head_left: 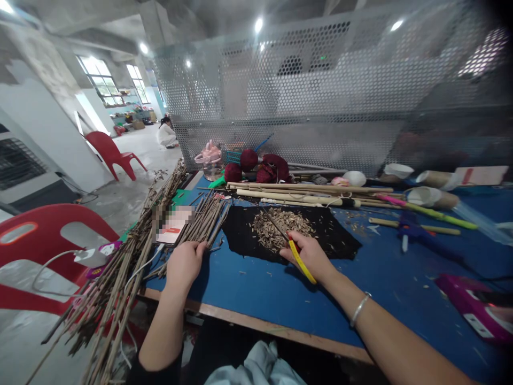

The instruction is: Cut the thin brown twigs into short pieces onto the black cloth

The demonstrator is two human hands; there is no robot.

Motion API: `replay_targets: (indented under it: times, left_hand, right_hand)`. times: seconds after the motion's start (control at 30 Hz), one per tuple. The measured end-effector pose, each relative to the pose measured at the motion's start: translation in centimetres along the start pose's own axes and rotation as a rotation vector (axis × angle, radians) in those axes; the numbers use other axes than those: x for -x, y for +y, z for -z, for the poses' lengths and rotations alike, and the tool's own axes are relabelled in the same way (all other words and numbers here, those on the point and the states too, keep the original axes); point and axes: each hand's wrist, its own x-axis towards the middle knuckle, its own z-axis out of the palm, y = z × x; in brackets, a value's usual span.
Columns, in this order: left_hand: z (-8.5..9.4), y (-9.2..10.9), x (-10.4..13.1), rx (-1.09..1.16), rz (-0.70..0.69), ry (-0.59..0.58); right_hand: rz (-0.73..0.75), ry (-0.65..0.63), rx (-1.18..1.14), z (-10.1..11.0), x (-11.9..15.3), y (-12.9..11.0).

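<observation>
My left hand [185,263] is curled closed at the near ends of a row of short dry sticks [206,216]; its fingers are partly hidden. My right hand [308,258] grips a yellow-handled cutting tool [301,262] with a thin dark blade. The blade points away over a heap of small cut stick pieces [276,227]. Under the heap lies a black cloth [336,246] on the blue tabletop [256,299]. Just beyond my left hand rests a phone [174,227] with a white cable.
Long dry stalks [132,262] jut over the table's left edge, near a red chair [40,230]. Bamboo rods [296,195], dark red yarn [272,168] and a pink-lidded jar [210,160] are at the back. To the right are a blue glue gun [417,232] and a purple device [473,307].
</observation>
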Motion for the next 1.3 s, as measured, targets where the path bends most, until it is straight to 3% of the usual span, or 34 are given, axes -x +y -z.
replay_targets:
  times: [0.13, 0.3, 0.53, 0.7, 0.77, 0.93, 1.07, 1.3]
  left_hand:
    - [-0.4, 1.0, -0.8, 0.044, -0.022, 0.099]
    - [-1.2, 2.0, -2.1, -0.016, -0.001, 0.003]
    - [-1.1, 1.7, -2.7, 0.224, -0.005, 0.108]
    - [-0.5, 2.1, -2.4, 0.073, 0.119, 0.133]
    - [-0.4, 2.4, -2.3, 0.004, 0.100, 0.127]
    - [-0.6, 3.7, -1.5, -0.134, 0.024, 0.271]
    - [-1.1, 4.7, -1.6, -0.173, -0.030, 0.152]
    - [-1.4, 4.4, -3.1, -0.157, 0.036, -0.046]
  right_hand:
    - [0.003, -0.021, -0.001, 0.0, 0.0, -0.1]
    - [0.012, -0.039, -0.001, 0.0, 0.0, 0.0]
    - [0.013, -0.028, 0.025, 0.0, 0.1, 0.1]
    - [0.010, -0.013, 0.044, 0.0, -0.1, -0.1]
    - [0.008, -0.012, 0.050, 0.0, -0.1, -0.1]
    - [0.016, -0.003, 0.072, 0.1, -0.1, 0.0]
    - [0.012, -0.013, 0.070, 0.0, -0.1, -0.1]
    - [0.016, -0.004, 0.055, 0.1, 0.0, -0.2]
